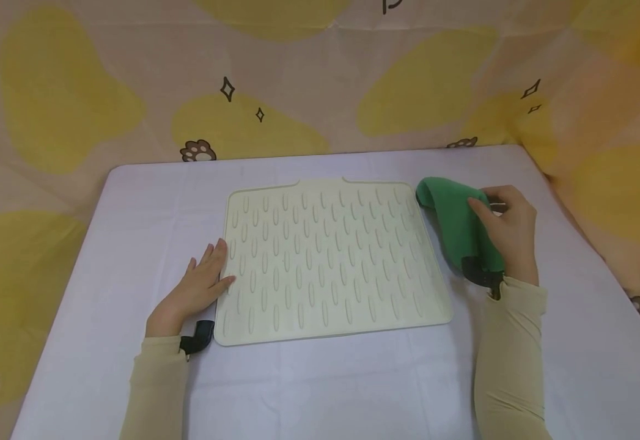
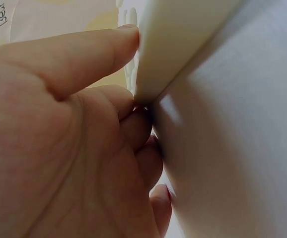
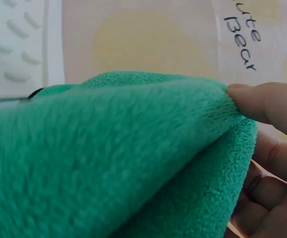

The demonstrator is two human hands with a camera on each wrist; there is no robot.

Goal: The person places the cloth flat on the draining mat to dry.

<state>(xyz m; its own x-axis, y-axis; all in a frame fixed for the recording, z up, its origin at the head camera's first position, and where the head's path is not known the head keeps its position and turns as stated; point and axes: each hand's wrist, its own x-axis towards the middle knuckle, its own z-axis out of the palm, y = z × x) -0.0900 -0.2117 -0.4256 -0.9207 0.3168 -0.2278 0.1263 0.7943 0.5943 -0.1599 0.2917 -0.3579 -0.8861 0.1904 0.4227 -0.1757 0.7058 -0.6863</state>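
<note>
A cream drying mat (image 1: pixel 327 263) with rows of raised oval ridges lies flat on the white-covered table, a spout-like gap in its far rim. At its left edge rests my left hand (image 1: pixel 201 284), the thumb over the rim and the other fingers loosely extended along the side. The left wrist view shows the fingertips (image 2: pixel 151 163) against the mat's side wall, near the table. Beyond the mat's right edge, my right hand (image 1: pixel 509 226) pinches a fuzzy green cloth (image 1: pixel 454 217) between thumb and fingers. The cloth hangs folded over, its far end beside the mat's top right corner.
The white table cover (image 1: pixel 353 391) runs out on all sides of the mat. Behind and to the right rises a patterned fabric backdrop (image 1: pixel 320 79) with yellow patches and paw prints. A black wrist-camera mount (image 1: pixel 198 337) sits close to the mat's lower left corner.
</note>
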